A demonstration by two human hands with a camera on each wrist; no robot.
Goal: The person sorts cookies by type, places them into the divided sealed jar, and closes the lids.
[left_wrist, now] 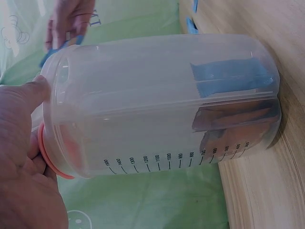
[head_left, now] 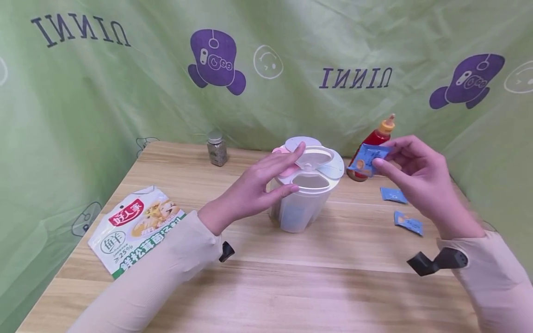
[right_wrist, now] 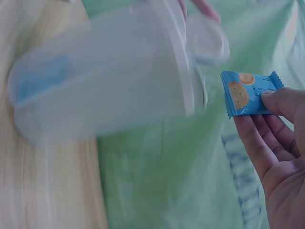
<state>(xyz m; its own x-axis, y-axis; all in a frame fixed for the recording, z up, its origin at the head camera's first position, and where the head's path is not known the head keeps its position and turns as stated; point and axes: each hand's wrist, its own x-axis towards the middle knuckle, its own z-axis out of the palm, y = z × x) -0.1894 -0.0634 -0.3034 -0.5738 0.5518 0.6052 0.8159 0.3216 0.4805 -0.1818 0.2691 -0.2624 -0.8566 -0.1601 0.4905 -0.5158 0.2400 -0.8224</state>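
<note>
- Sleeves (head_left: 141, 286), both pale, reach in over the wood-grain tabletop (head_left: 316, 291) on my head feed.
- White pouch (head_left: 137, 226), red label and green band showing, lies beside the left sleeve.
- My left hand (head_left: 258, 185) has thumb and forefinger stretched wide apart, touching the lid of a clear container (head_left: 293, 215) (the head feed mostly hides its other fingers from me).
- My right hand (head_left: 418, 173) pinches a blue biscuit packet (head_left: 366, 159) between thumb and fingers, lifted off the tabletop, to the right of the container.
- Clear container stands upright near the middle, one flap (head_left: 315, 160) of its lid raised beside an open slot; through its wall my left wrist feed shows a bagged blue item (left_wrist: 233, 76) low in one compartment, brown packets (left_wrist: 238, 119) in the next.
- Two loose packets (head_left: 393, 195), also blue, lie apart from each other towards the right.
- Red bottle (head_left: 376, 138) with a yellow cap stands behind the held packet.
- Small jar (head_left: 217, 150) stands at the back left.
- Green cloth (head_left: 158, 97), printed with purple figures, hangs behind.
</note>
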